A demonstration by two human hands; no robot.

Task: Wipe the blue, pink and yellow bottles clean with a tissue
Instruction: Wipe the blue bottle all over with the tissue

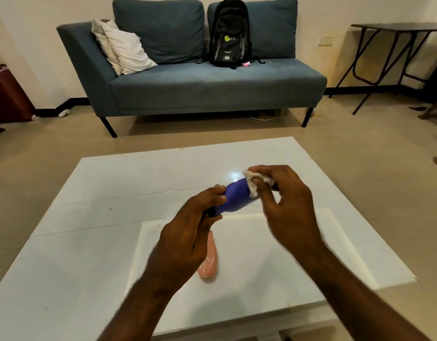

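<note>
The blue bottle (237, 196) is held on its side above the white table (94, 217). My left hand (188, 237) grips it at the dark cap end. My right hand (286, 200) presses a crumpled white tissue (252, 183) against the bottle's far end. A pink bottle (209, 263) lies on the table below my left hand, partly hidden by it. No yellow bottle is in view.
A blue-grey sofa (200, 87) stands beyond the table with a black backpack (229, 35) and white pillows (124, 48) on it. A dark folding table (394, 28) is at the right wall, a brown cabinet (8, 94) at the left.
</note>
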